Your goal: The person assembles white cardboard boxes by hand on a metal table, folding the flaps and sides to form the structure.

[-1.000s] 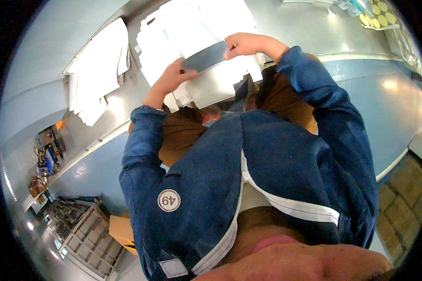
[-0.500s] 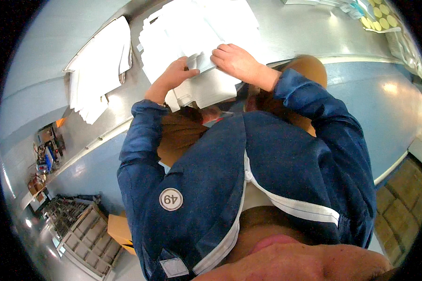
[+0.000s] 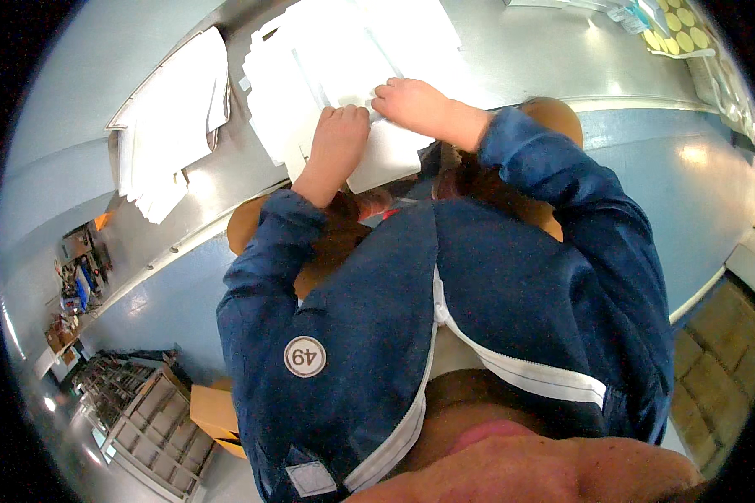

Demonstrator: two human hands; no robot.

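Note:
A stack of flat white card box blanks (image 3: 277, 92) with notched edges lies on the metal table in front of me, brightly lit. The top blank has long crease lines, and part of its near flap (image 3: 386, 155) hangs over the table edge toward my lap. My left hand (image 3: 340, 144) is closed on the blank near its front edge, knuckles up, its thumb hidden. Close beside it, my right hand (image 3: 413, 107) is closed on the same blank with fingers curled at a crease. The fingertips of both hands nearly meet.
Another pile of white sheets (image 3: 168, 117) lies to the left on the metal table (image 3: 545, 50). Clear plastic packaging with yellow discs (image 3: 684, 29) sits at the far right. A cardboard box (image 3: 214, 411) and a metal rack (image 3: 155, 419) stand at lower left.
My left hand has moved right and turned knuckles up, its fingers now curled over the blank. My right hand has shifted slightly left. The lifted grey-looking flap no longer shows between them.

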